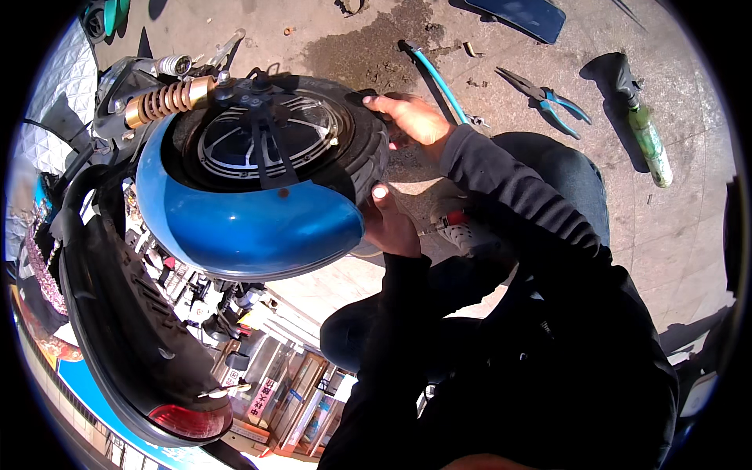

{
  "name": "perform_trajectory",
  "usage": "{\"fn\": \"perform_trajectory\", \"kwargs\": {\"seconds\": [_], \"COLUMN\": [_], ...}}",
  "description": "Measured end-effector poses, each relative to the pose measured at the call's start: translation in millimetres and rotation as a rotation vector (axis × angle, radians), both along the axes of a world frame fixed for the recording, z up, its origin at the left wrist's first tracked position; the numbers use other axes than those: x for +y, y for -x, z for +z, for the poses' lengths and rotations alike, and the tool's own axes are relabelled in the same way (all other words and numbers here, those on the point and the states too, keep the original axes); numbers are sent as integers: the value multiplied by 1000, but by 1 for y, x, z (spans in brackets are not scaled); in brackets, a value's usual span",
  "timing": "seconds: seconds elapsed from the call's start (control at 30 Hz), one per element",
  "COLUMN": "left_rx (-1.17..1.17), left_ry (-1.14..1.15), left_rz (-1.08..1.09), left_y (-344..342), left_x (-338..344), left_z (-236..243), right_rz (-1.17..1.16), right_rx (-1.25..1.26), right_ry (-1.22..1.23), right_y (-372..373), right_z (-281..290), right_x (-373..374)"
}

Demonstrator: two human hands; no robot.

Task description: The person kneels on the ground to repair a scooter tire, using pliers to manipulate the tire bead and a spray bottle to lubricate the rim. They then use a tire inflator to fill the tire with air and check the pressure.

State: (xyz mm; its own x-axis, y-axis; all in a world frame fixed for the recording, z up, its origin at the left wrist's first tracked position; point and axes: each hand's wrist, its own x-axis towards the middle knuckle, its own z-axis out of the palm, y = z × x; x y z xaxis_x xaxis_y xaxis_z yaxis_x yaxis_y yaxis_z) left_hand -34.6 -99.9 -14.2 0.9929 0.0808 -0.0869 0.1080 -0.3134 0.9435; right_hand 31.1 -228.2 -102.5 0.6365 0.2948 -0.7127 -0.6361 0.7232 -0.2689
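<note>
A black scooter tyre (374, 141) sits around a dark hub with silver trim (227, 149). My right hand (419, 119) grips the tyre's far right edge, thumb on top and fingers partly hidden below. On the nearer right edge my left hand (392, 227) holds the tyre with its thumb up on the sidewall; its other fingers are mostly hidden. A glossy blue fender (251, 223) curves around the near and left side of the wheel. Beside the hub stands a shock absorber (171, 102) with a copper-coloured coil spring.
On the ground lie pliers (544, 100), a teal-handled tool (441, 82), a green bottle (648, 141) and a dark phone (521, 17). A red-handled screwdriver (450, 219) is near my shoe. The scooter's black rear body (117, 290) with its red tail light (192, 419) occupies the left.
</note>
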Motion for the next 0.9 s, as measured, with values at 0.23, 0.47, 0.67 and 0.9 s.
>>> {"fn": "perform_trajectory", "kwargs": {"seconds": [0.23,0.47,0.67,0.9], "left_rx": [-132,-214,-63,-135], "left_ry": [-103,-196,-163,-237], "left_rz": [129,352,424,434], "left_y": [1,-21,-21,-18], "left_x": [-57,-59,-44,-55], "left_z": [16,6,2,20], "right_rz": [-435,-366,-269,-18], "right_rx": [89,163,106,-901], "right_ry": [-796,-758,-529,1102], "right_y": [9,12,19,28], "right_z": [12,33,15,-5], "right_x": [61,51,55,22]}}
